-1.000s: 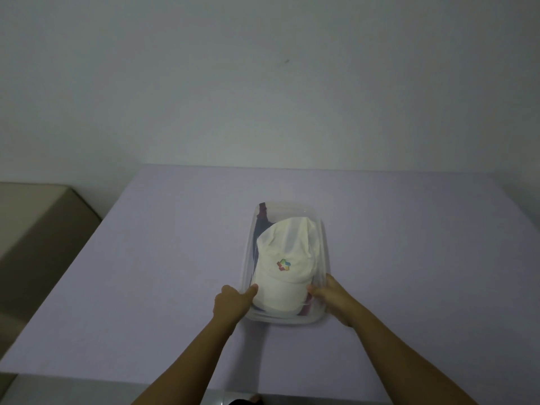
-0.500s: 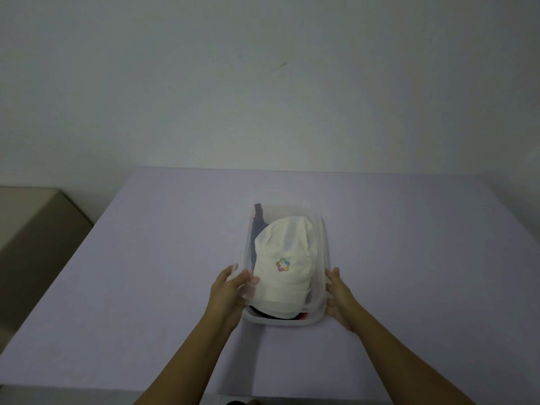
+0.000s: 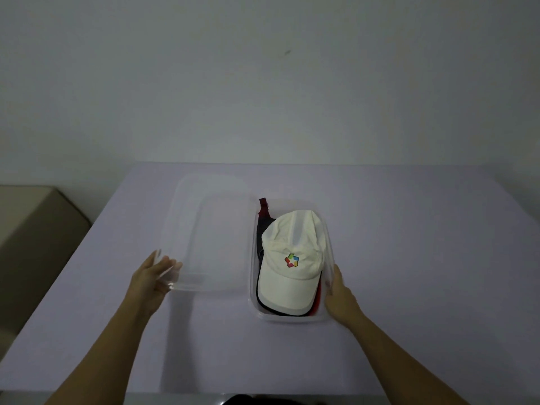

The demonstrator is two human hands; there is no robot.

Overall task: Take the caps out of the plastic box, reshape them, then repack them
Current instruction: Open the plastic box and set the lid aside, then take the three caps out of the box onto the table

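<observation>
A clear plastic box (image 3: 253,299) stands uncovered on the lilac table (image 3: 423,258). A white cap (image 3: 292,258) with a multicoloured logo lies on top inside, brim toward me. Dark and red caps (image 3: 264,213) lie underneath, mostly hidden. My left hand (image 3: 152,280) grips the near left corner of the clear lid (image 3: 210,232), which is held to the left of the box. My right hand (image 3: 340,299) rests flat against the box's near right side.
A beige box-like thing (image 3: 35,229) stands beyond the table's left edge. A pale wall rises behind the table. The table's near edge runs just below my forearms.
The lid has come off the box. My left hand carried it to the left, while my right hand stayed at the box's right side.
</observation>
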